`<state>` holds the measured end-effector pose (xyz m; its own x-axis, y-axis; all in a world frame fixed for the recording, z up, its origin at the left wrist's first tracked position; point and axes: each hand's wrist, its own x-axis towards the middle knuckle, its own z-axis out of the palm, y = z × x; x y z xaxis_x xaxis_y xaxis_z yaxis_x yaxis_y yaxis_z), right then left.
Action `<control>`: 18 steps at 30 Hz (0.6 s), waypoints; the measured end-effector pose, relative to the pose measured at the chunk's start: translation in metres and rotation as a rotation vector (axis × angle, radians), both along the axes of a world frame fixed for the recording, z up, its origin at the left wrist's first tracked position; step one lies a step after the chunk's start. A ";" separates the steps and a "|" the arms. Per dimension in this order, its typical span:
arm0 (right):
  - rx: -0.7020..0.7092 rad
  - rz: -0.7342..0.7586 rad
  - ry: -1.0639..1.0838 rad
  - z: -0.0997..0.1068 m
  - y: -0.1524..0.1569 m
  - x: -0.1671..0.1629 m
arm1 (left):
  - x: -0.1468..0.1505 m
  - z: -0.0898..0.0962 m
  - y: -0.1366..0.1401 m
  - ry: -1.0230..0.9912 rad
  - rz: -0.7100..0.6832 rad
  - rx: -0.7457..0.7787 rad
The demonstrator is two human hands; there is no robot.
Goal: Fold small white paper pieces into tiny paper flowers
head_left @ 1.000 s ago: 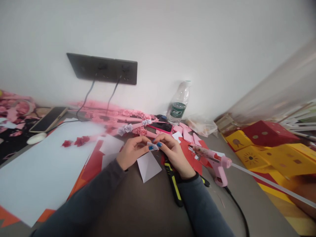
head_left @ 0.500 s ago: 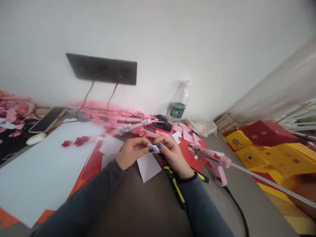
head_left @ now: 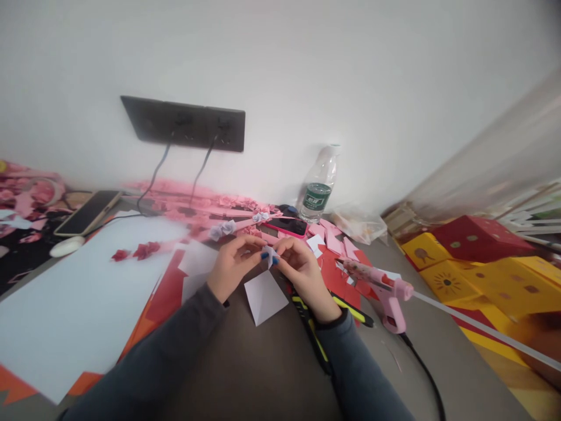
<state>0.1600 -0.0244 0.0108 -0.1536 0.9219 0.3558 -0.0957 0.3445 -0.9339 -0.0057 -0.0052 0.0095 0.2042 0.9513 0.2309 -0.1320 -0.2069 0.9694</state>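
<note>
Both the left hand and right hand pinch the small white paper (a flatter strip a second ago, now splayed), so its shaping seems further along.

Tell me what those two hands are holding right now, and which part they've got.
A small folded white paper, pinched at its left side by the left hand and its right side by the right hand.
</note>
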 end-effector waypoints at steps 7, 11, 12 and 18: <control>0.042 -0.026 0.006 -0.005 0.001 -0.002 | 0.000 0.001 -0.001 0.024 -0.012 0.016; 0.095 -0.063 -0.063 -0.007 0.003 0.000 | 0.001 0.000 0.000 0.015 0.010 0.021; 0.108 -0.077 -0.070 -0.008 0.003 0.001 | 0.001 0.000 0.000 0.016 0.010 0.018; 0.151 -0.125 -0.103 -0.007 0.003 0.001 | 0.002 0.001 0.000 0.012 0.006 0.009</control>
